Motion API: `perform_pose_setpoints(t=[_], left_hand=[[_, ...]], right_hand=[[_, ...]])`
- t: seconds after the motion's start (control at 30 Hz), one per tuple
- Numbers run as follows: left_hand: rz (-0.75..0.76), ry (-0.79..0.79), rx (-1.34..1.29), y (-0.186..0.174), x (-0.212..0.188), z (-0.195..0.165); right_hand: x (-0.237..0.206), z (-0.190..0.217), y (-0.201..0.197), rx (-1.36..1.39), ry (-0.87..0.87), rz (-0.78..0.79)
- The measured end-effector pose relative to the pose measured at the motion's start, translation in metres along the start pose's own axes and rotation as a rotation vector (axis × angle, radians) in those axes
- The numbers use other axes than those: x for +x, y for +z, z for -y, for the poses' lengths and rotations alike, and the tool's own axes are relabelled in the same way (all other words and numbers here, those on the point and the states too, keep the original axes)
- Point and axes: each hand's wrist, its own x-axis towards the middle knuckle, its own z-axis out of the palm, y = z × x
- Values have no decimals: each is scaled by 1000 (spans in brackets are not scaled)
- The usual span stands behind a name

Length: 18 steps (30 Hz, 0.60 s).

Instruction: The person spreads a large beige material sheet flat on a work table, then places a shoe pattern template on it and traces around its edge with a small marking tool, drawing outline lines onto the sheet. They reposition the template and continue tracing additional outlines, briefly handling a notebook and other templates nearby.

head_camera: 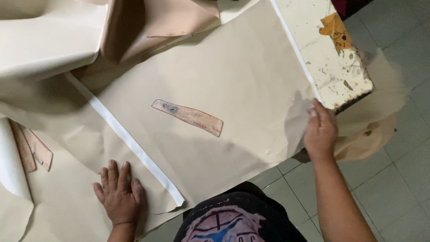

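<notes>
The light is soft and fairly dim, warm in tone, coming from above and somewhat behind the wearer. A broad grey shadow spreads over the beige fabric just beyond the fingertips of the left hand. Another shadow lies on the fabric just to the left of the fingers of the right hand. That hand is slightly blurred, and the fabric hanging past it is smeared. The clear ruler shows no glare. The folded fabric at top left is brightest.

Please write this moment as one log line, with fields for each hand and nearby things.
left hand: flat on beige fabric | right hand: grips fabric edge at table corner | curved ruler: lies on fabric
</notes>
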Motion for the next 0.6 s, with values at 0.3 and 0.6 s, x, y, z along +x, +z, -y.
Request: perform_pose_setpoints(t=[0.3, 0.6], left_hand=[[14, -19, 43, 3, 6, 2], [16, -12, 46, 2, 9, 5]], right_hand=[[35, 62, 83, -452, -541, 48], [6, 80, 111, -384, -668, 165]])
